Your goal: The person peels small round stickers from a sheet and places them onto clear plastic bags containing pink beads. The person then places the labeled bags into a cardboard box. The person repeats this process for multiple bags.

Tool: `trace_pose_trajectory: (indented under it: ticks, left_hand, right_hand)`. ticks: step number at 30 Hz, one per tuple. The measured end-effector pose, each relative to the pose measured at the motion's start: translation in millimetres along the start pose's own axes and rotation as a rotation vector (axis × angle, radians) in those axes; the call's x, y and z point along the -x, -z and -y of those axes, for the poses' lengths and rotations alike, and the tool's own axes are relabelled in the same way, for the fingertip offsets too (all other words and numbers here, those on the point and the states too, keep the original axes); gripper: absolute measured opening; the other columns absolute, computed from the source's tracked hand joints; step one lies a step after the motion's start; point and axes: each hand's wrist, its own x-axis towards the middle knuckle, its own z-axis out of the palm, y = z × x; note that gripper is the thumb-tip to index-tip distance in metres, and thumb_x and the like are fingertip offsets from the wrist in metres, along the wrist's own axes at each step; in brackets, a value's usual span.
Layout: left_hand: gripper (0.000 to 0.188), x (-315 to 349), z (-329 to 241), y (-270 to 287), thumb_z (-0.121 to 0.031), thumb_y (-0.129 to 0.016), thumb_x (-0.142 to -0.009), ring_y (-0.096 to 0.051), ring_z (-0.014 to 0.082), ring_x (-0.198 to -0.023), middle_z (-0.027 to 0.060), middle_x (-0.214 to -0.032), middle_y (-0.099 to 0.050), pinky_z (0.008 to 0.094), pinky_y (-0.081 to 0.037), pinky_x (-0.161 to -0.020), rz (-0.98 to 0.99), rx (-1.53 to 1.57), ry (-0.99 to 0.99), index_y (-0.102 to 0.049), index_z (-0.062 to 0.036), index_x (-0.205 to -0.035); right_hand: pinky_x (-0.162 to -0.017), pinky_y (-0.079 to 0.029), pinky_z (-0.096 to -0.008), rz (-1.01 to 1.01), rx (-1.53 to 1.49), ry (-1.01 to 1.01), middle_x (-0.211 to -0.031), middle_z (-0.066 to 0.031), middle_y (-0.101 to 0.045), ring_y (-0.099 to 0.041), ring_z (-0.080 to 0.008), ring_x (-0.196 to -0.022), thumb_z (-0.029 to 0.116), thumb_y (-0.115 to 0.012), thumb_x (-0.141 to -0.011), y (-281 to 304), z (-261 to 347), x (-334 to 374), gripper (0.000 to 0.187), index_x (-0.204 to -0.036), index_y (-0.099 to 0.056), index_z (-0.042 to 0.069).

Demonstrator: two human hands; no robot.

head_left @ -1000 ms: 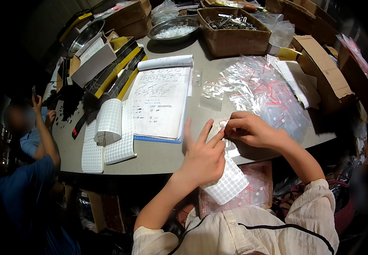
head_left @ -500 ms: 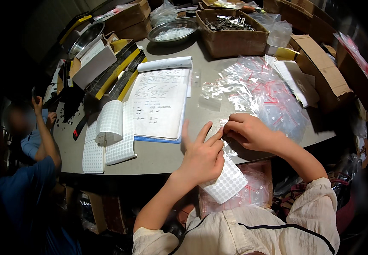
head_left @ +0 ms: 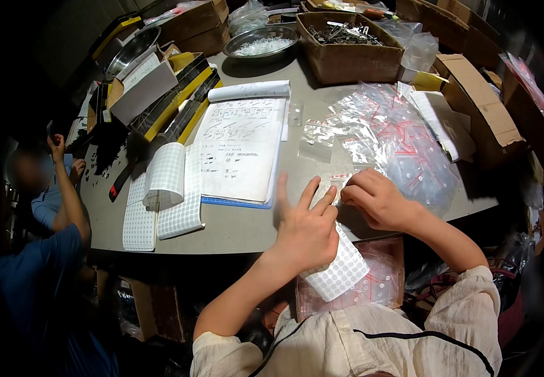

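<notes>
My left hand [head_left: 308,231] is at the table's front edge, thumb and first fingers stretched out and the others curled over a white sheet of round grey stickers [head_left: 340,271]. That sheet slants down past the edge. My right hand [head_left: 379,200] is closed in a pinch beside the left fingertips; whatever it pinches is hidden. Beneath the fingertips of both hands lies a small clear zip bag [head_left: 341,178], partly covered. A spread pile of clear zip bags with red seal lines [head_left: 410,147] lies beyond my right hand.
Left of my hands lie an open notebook [head_left: 240,147] on a blue board and more sticker sheets [head_left: 181,207]. Behind stand a metal bowl [head_left: 261,45] and a carton of metal parts [head_left: 350,60]. A box of bags [head_left: 385,276] sits below the edge. Another person [head_left: 49,207] is at far left.
The view has shifted slightly. My left fingertips have moved a little up over the small bag, and my right hand's pinch has drawn slightly away to the right.
</notes>
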Motion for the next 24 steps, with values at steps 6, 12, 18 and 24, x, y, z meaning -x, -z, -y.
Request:
trace_pose_trajectory:
  ticks: [6, 12, 18, 24]
  left_hand:
    - [0.019, 0.7, 0.8, 0.0, -0.015, -0.065, -0.076, -0.054, 0.0397, -0.134, 0.0158, -0.131, -0.070, 0.0776, -0.004, -0.116, -0.001, 0.019, 0.010, -0.072, -0.0012, -0.087]
    - [0.012, 5.3, 4.4, -2.4, -0.012, -0.064, -0.080, -0.054, 0.0370, -0.134, 0.0126, -0.133, -0.069, 0.0751, -0.008, -0.116, -0.046, 0.074, 0.042, -0.069, -0.0028, -0.087]
    - [0.010, 11.2, 8.3, -9.6, -0.013, -0.065, -0.083, -0.054, 0.0352, -0.135, 0.0123, -0.133, -0.069, 0.0704, -0.011, -0.116, -0.075, 0.111, 0.050, -0.065, -0.0038, -0.086]
    - [0.007, 22.1, 22.6, 4.8, -0.008, -0.065, -0.084, -0.061, 0.0350, -0.126, 0.0152, -0.125, -0.072, 0.0583, -0.024, -0.119, -0.180, 0.484, 0.101, -0.065, -0.0027, -0.088]
  right_hand:
    - [-0.084, -0.048, -0.0419, 0.038, -0.336, -0.338, -0.096, -0.0164, -0.057, -0.057, -0.0364, -0.095, 0.004, -0.064, -0.091, 9.1, 3.3, -8.5, 0.018, -0.107, -0.058, 0.000]
    - [-0.086, -0.051, -0.0465, 0.192, -0.236, -0.382, -0.102, -0.0203, -0.060, -0.059, -0.0406, -0.100, 0.010, -0.063, -0.089, 6.0, 2.0, -12.4, 0.025, -0.110, -0.058, -0.003]
    - [-0.083, -0.052, -0.0465, 0.204, -0.202, -0.373, -0.101, -0.0194, -0.061, -0.061, -0.0397, -0.099, 0.010, -0.066, -0.088, 2.6, 2.0, -11.9, 0.024, -0.108, -0.058, -0.002]
    - [-0.077, -0.051, -0.0461, 0.203, -0.114, -0.602, -0.089, -0.0192, -0.067, -0.066, -0.0397, -0.087, 0.025, -0.075, -0.093, 11.1, 3.1, -20.4, 0.039, -0.116, -0.053, 0.004]
